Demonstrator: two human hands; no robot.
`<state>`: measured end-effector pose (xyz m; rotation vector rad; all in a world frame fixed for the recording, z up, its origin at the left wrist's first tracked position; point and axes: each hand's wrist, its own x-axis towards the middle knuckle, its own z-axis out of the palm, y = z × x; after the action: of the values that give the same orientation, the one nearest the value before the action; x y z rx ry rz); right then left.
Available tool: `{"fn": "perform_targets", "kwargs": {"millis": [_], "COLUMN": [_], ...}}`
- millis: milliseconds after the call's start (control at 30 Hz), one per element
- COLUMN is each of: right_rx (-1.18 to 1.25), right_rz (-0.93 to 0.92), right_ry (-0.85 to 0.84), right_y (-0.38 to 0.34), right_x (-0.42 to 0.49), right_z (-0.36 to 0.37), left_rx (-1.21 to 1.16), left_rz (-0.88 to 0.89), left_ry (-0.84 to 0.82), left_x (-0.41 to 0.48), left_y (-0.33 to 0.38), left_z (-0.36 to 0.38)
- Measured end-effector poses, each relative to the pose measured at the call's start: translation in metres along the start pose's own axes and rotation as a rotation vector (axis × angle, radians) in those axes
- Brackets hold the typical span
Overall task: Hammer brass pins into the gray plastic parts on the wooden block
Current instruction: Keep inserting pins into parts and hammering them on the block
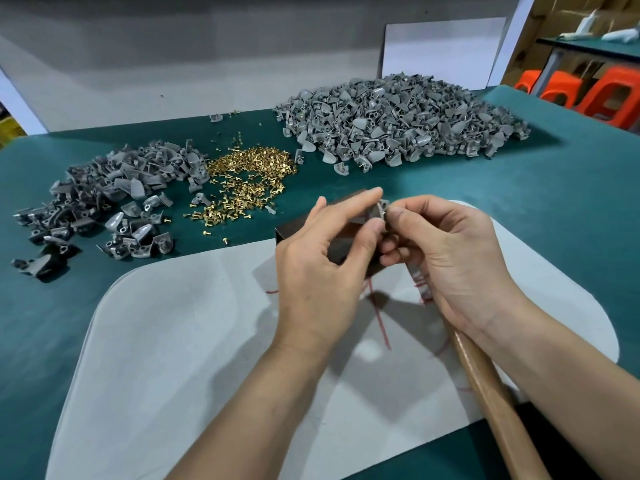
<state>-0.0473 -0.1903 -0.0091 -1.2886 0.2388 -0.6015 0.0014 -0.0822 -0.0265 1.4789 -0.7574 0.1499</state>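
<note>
My left hand (323, 268) pinches a small gray plastic part (378, 210) between forefinger and thumb, just above the dark wooden block (341, 245). My right hand (446, 258) meets it from the right, thumb and forefinger tips on the same part, while its lower fingers curl round the hammer's wooden handle (491, 393), which runs down to the bottom right. The hammer's head is hidden under that hand. A heap of loose brass pins (247, 178) lies on the green table beyond the block.
A pale gray mat (194, 341) covers the near table under the block. A pile of gray parts (107, 195) lies far left, a larger one (401, 119) far right. Orange stools (585, 91) and a white board (443, 50) stand behind the table.
</note>
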Motion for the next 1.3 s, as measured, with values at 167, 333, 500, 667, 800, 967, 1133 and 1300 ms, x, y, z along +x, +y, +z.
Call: {"fn": "perform_targets", "kwargs": {"millis": [167, 333, 500, 667, 800, 967, 1133, 1300], "right_rx": [-0.016, -0.033, -0.111, -0.13, -0.126, -0.142, -0.199, -0.212], "right_rz": [-0.036, -0.049, -0.097, -0.102, -0.098, -0.104, -0.135, -0.136], "right_ry": [0.001, 0.019, 0.013, -0.001, 0.002, 0.003, -0.001, 0.001], "right_y": [-0.0016, -0.0015, -0.0012, -0.0007, -0.0017, -0.0021, -0.004, -0.0045], "right_x": [-0.0023, -0.0027, -0.0016, -0.0011, -0.0009, -0.0009, -0.0012, -0.0014], "right_z": [0.0011, 0.0013, 0.0003, -0.0006, -0.0004, -0.0005, -0.0016, -0.0017], "left_rx": [0.029, -0.003, 0.032, 0.129, 0.155, 0.184, 0.226, 0.261], "left_rz": [-0.002, -0.026, 0.033, 0.062, 0.065, 0.082, 0.092, 0.106], "left_ry": [0.002, 0.015, -0.006, 0.035, 0.017, 0.005, -0.003, -0.015], "left_x": [0.0015, 0.0005, -0.0002, 0.0004, 0.0006, 0.001, 0.0008, 0.0002], "left_y": [-0.0003, 0.0002, 0.0, -0.0024, -0.0003, 0.0005, 0.0017, 0.0], "left_z": [-0.0017, -0.0013, -0.0003, 0.0004, -0.0005, -0.0017, -0.0009, -0.0006]}}
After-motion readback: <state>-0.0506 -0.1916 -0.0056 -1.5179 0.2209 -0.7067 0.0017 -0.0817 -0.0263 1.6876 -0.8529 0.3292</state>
